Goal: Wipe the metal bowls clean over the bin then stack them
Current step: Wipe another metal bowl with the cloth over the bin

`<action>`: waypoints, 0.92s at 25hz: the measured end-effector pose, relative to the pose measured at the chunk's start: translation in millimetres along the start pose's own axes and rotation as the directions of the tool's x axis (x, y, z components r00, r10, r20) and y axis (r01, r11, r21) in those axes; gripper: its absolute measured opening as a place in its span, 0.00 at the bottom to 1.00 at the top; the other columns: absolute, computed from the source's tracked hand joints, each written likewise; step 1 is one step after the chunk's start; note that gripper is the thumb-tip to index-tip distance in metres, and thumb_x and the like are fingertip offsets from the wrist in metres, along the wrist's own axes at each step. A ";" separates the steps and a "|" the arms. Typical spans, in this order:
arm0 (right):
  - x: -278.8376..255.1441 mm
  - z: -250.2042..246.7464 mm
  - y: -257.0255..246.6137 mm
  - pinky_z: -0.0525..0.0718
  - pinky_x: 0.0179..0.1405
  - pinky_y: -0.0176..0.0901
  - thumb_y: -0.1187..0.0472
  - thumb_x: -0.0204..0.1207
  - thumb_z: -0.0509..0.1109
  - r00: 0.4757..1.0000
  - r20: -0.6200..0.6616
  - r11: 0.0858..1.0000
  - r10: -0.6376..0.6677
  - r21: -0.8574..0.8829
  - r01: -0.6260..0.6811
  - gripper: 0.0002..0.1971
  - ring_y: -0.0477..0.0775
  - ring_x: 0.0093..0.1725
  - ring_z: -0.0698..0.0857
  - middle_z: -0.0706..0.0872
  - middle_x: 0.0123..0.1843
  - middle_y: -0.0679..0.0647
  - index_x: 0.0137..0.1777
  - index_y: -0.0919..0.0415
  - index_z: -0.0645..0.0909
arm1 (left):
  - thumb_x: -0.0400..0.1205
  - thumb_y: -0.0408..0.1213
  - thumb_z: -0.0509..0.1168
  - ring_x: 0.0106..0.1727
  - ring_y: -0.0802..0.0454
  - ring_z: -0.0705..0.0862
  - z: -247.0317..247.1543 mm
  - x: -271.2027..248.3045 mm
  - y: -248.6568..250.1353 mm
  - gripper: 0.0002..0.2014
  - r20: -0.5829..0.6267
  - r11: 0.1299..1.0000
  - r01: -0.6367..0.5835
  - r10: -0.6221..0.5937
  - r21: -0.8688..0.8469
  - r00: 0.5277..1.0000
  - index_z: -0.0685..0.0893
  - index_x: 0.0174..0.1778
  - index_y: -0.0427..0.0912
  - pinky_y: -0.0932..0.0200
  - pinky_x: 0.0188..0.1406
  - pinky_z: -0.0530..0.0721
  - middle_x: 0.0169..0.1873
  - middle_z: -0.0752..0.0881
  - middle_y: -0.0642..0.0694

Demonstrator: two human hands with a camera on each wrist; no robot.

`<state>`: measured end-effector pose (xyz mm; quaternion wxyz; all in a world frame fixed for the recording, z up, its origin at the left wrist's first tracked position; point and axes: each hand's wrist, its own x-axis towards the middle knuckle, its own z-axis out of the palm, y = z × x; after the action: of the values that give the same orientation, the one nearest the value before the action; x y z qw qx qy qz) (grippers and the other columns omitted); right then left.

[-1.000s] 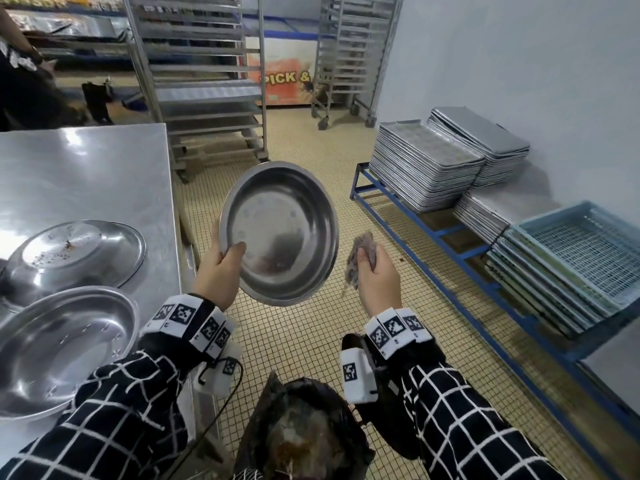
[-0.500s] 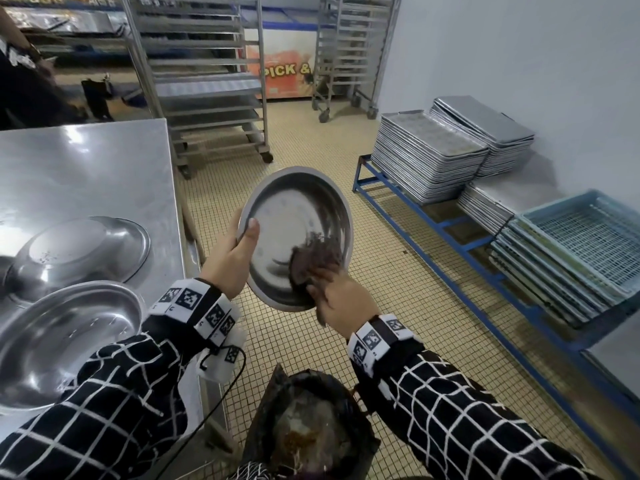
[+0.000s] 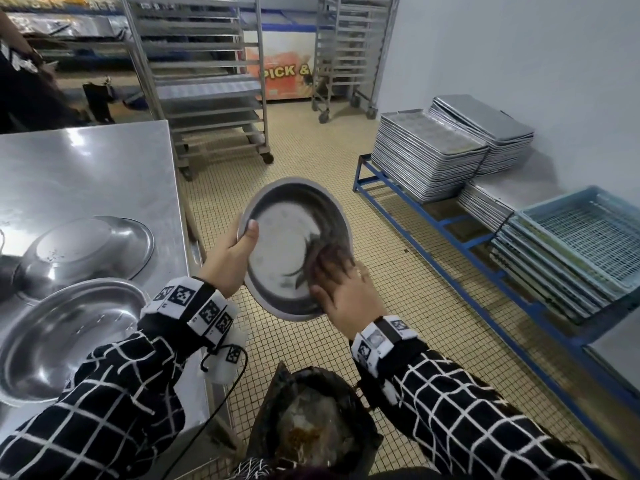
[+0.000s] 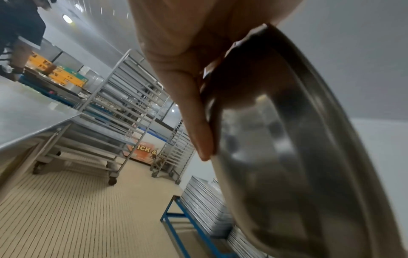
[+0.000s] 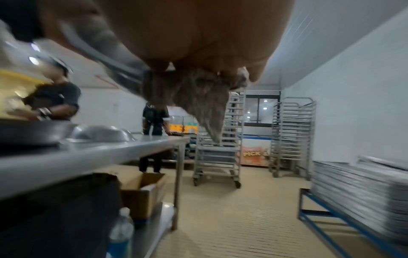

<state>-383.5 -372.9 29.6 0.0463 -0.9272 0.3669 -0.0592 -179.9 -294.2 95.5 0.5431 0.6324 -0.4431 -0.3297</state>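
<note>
**A:** what are the hands up to?

**B:** left hand (image 3: 231, 258) has the bowl (image 3: 284, 237) by its left rim, thumb over the edge, fingers clamped behind it, tilted up in the air above the bin (image 3: 360, 424). Right hand (image 3: 346, 289) is inside the bowl with fingers spread, mashing a rag (image 3: 323, 252) against the lower right wall. Wrist view shows the rag (image 5: 198, 94) bunched under the fingers with a tail hanging down.

**A:** anything in the bowl?

**B:** just dark smears around the rag, it's blurry. Bin's got a black liner and brownish scraps at the bottom.

**A:** other bowls?

**B:** two on the tabletop (image 3: 86, 168) near its right edge. Near bowl (image 3: 59, 341) sits open side up at the front, looks empty; far bowl (image 3: 90, 247) is flipped upside down just behind it. Trays (image 3: 429, 157) are stacked on the blue rack (image 3: 433, 216) by the wall.
</note>
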 end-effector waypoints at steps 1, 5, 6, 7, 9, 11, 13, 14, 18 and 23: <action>2.4 2.7 10.8 0.44 0.82 0.62 0.37 0.82 0.34 0.998 0.001 0.997 0.065 -0.033 -0.065 0.32 0.53 0.84 0.38 0.47 0.86 0.48 0.84 0.48 0.50 | 0.84 0.61 0.51 0.61 0.54 0.82 0.9 -3.2 -5.2 0.27 0.019 0.999 0.037 -0.038 0.038 0.999 0.69 0.77 0.53 0.49 0.64 0.80 0.59 0.84 0.53; 13.3 -5.8 24.8 0.52 0.80 0.55 0.40 0.84 0.43 0.949 -0.209 0.950 0.235 0.255 -0.179 0.34 0.55 0.84 0.38 0.35 0.85 0.53 0.85 0.55 0.41 | 0.63 0.80 0.58 0.61 0.41 0.85 1.6 -13.2 -9.9 0.47 0.112 0.980 0.196 -0.193 -0.016 0.975 0.77 0.72 0.52 0.36 0.69 0.76 0.59 0.87 0.43; 15.0 -12.3 24.3 0.61 0.77 0.50 0.41 0.84 0.47 0.924 -0.249 0.905 0.291 0.383 -0.182 0.34 0.55 0.83 0.51 0.46 0.86 0.55 0.85 0.57 0.48 | 0.58 0.82 0.62 0.57 0.35 0.86 -0.7 -12.1 -9.9 0.48 0.126 0.968 0.246 -0.240 -0.040 0.963 0.82 0.67 0.52 0.34 0.67 0.78 0.56 0.88 0.38; 16.3 -20.2 23.0 0.71 0.70 0.44 0.44 0.84 0.53 0.901 -0.258 0.847 0.348 0.498 -0.184 0.31 0.52 0.76 0.67 0.62 0.82 0.58 0.82 0.58 0.57 | 0.55 0.81 0.65 0.54 0.30 0.86 -2.3 -13.1 -6.3 0.45 0.142 0.958 0.278 -0.266 -0.068 0.953 0.87 0.58 0.51 0.33 0.64 0.80 0.53 0.88 0.32; 19.2 -33.7 22.9 0.83 0.55 0.40 0.52 0.82 0.63 0.884 -0.197 0.728 0.424 0.655 -0.203 0.19 0.47 0.53 0.83 0.84 0.58 0.53 0.70 0.59 0.73 | 0.58 0.74 0.70 0.51 0.26 0.86 -5.0 -16.8 -2.1 0.33 0.176 0.943 0.311 -0.288 -0.122 0.941 0.91 0.45 0.51 0.30 0.64 0.79 0.48 0.88 0.29; 18.6 -38.8 25.0 0.85 0.41 0.36 0.56 0.82 0.65 0.879 -0.125 0.675 0.461 0.693 -0.255 0.09 0.46 0.41 0.84 0.84 0.43 0.48 0.57 0.59 0.78 | 0.60 0.70 0.74 0.52 0.29 0.86 -6.9 -19.0 -3.0 0.31 0.186 0.944 0.298 -0.270 -0.140 0.945 0.90 0.51 0.51 0.29 0.63 0.79 0.48 0.89 0.34; 15.4 -36.4 26.9 0.80 0.33 0.31 0.59 0.82 0.65 0.830 -0.125 0.619 0.544 0.728 -0.296 0.05 0.43 0.36 0.82 0.82 0.39 0.47 0.51 0.60 0.77 | 0.62 0.65 0.75 0.51 0.36 0.88 -6.3 -20.4 -7.6 0.41 0.157 0.972 0.211 -0.193 -0.107 0.968 0.77 0.71 0.53 0.33 0.55 0.85 0.56 0.87 0.39; 13.6 -33.7 25.5 0.79 0.31 0.29 0.60 0.82 0.65 0.787 -0.131 0.566 0.604 0.765 -0.307 0.04 0.43 0.36 0.82 0.82 0.39 0.48 0.49 0.60 0.77 | 0.68 0.59 0.74 0.50 0.43 0.89 -4.4 -23.7 -7.9 0.42 0.119 0.986 0.139 -0.127 -0.096 0.985 0.68 0.77 0.56 0.40 0.51 0.88 0.61 0.84 0.42; 10.8 -31.3 4.1 0.77 0.29 0.26 0.60 0.83 0.63 0.627 -0.097 0.325 0.773 0.910 -0.259 0.04 0.44 0.39 0.84 0.83 0.43 0.50 0.53 0.61 0.76 | 0.81 0.31 0.65 0.53 0.65 0.85 12.6 -37.8 -9.6 0.34 -0.006 0.996 -0.075 0.075 -0.051 0.997 0.59 0.78 0.57 0.62 0.49 0.87 0.61 0.78 0.56; 5.0 -28.8 -9.6 0.77 0.27 0.22 0.53 0.86 0.56 0.679 -0.063 0.281 0.731 0.935 -0.215 0.13 0.42 0.41 0.85 0.85 0.48 0.49 0.64 0.57 0.74 | 0.85 0.32 0.58 0.43 0.69 0.79 18.5 -38.6 -2.8 0.23 -0.121 0.993 0.041 -0.054 -0.106 0.991 0.66 0.77 0.48 0.77 0.34 0.77 0.46 0.78 0.61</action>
<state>-377.5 -370.6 59.6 0.4362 -0.5515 0.5488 -0.4520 -210.9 -266.0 86.7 0.5934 0.6330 -0.3758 -0.3254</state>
